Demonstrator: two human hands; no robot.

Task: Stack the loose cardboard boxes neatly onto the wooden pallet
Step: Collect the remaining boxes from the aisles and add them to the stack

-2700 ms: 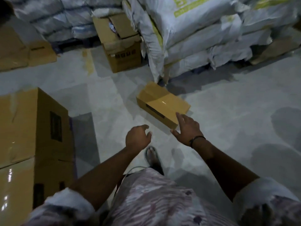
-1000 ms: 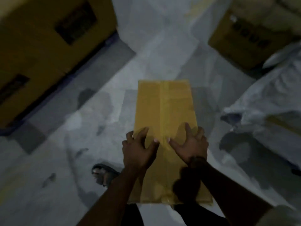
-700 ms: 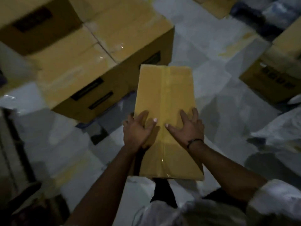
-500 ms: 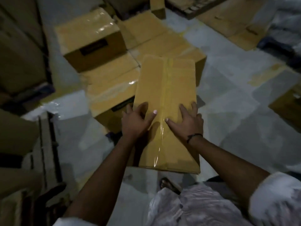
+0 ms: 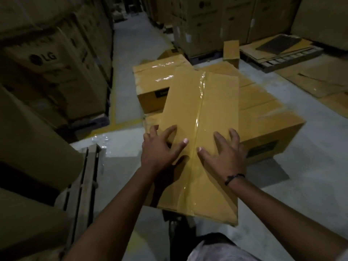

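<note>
**Head view: a taped cardboard box (image 5: 199, 117) is held mid-frame, its far end over the box stack (image 5: 267, 113).**

The left hand (image 5: 160, 149) grips the box, with its fingers bent over the left edge and its thumb on the lid. The right hand (image 5: 224, 153) lies splayed flat on the lid, pressing, with its fingertips near the right edge. Both hands sit on the box's near half, on either side of the tape seam, and neither is nearer the stack. The box's long axis runs straight away from the person, toward the top of the frame. The stack lies directly ahead, with a smaller box (image 5: 154, 85) on its upper-left part. Setting the box down probably means sliding it forward along that axis. Any pallet under the stack is hidden.
</note>
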